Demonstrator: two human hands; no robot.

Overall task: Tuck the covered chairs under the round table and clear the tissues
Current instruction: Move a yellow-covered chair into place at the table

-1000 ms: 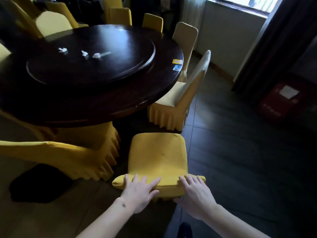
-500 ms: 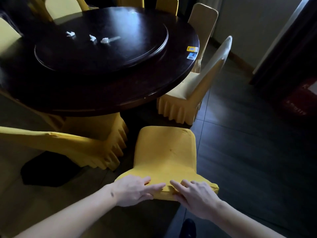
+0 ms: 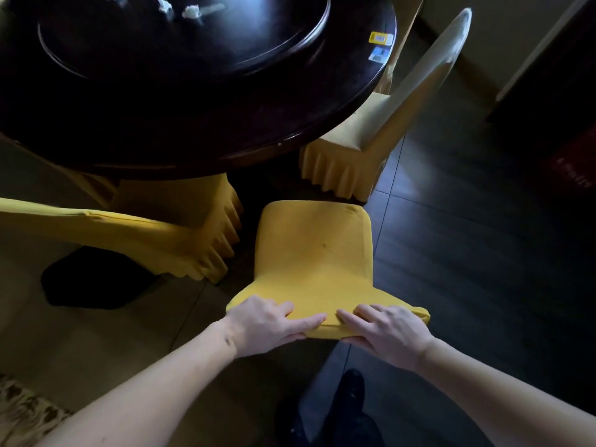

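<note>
From my seat the table (image 3: 200,124) runs off the top and left edges, so I see only part of its round top. The tissues (image 3: 190,11) sit at the top edge, small and pale; one more is clipped at the corner, and I cannot count them surely. The chair (image 3: 314,253) in front shows only its back; seat and legs are hidden behind it. My left hand (image 3: 267,321) and right hand (image 3: 383,330) grip its top rail, thumbs out of sight beneath. The left chair (image 3: 129,233) is cut by the frame. The stickers (image 3: 380,38) are too small to read.
</note>
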